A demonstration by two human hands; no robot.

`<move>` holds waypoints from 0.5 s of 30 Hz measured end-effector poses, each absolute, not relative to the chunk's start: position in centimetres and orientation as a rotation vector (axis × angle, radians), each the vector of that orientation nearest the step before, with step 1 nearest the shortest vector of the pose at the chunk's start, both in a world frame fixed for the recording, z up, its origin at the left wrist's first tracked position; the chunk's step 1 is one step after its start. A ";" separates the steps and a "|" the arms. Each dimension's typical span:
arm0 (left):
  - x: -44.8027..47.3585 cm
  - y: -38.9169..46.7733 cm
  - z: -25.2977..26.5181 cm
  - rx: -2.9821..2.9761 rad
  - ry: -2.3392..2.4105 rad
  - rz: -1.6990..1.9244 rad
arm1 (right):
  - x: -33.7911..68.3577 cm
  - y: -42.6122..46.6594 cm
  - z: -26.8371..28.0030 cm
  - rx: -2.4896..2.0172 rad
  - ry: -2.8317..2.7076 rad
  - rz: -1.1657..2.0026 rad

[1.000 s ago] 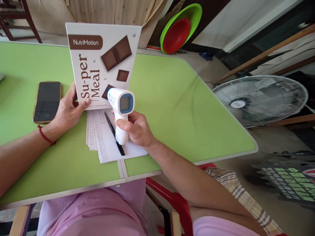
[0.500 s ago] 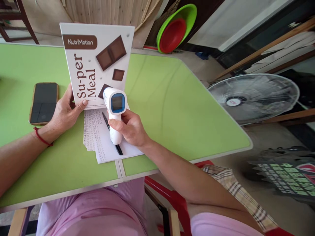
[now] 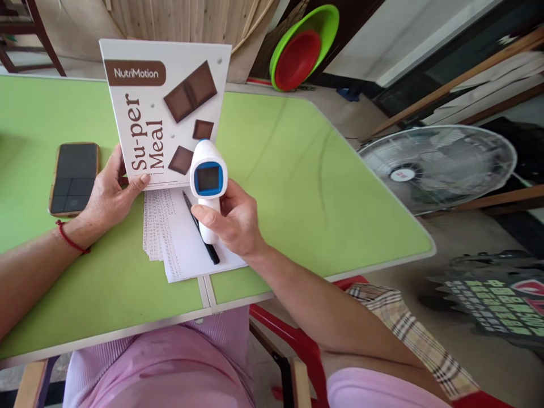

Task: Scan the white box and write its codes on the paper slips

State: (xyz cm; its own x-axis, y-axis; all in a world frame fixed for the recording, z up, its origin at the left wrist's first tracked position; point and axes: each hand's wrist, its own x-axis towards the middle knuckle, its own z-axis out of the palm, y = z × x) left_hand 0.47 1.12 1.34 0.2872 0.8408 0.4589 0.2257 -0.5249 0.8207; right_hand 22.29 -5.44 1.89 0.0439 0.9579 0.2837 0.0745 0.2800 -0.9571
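Observation:
My left hand (image 3: 114,184) is closed on the lower left edge of a white box (image 3: 148,113) printed "NutriMotion Su-per Meal" with chocolate pieces, its thumb on the front. The box stands upright, facing me. In my right hand (image 3: 238,221) is a white infrared thermometer (image 3: 209,195), fingers wrapped round its handle and thumb at the near side. Its blue-framed screen faces me and looks dark; its front end points toward the box. A black pen (image 3: 211,254) slants behind the handle and seems to be in the same hand. Below lie white papers (image 3: 182,266) with dense small writing.
A phone (image 3: 74,178) in a brown-edged case lies left of my left hand on the green table (image 3: 293,198). Beyond the right edge stand a fan (image 3: 437,167) and green and red basins (image 3: 297,59). A red chair (image 3: 312,362) is below the table.
My right hand has moved slightly right with the thermometer, which has turned more to the left-facing screen view's front. The pen has shifted right with it. The box has barely moved.

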 end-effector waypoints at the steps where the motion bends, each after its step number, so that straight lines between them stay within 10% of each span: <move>1: 0.5 1.1 1.4 1.921 0.958 1.242 | 22.3 -5.4 1.9 -1.077 -1.342 0.923; 15: 0.3 1.3 0.3 1.792 0.888 1.288 | 25.6 -3.7 2.1 -1.256 -1.533 0.440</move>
State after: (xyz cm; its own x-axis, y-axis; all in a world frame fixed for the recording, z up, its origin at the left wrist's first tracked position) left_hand 0.26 1.34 0.34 0.2550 0.8586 0.4446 0.1100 -0.4826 0.8689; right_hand 25.63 -3.74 2.10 0.1094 0.8688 0.4830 0.4798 0.3793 -0.7911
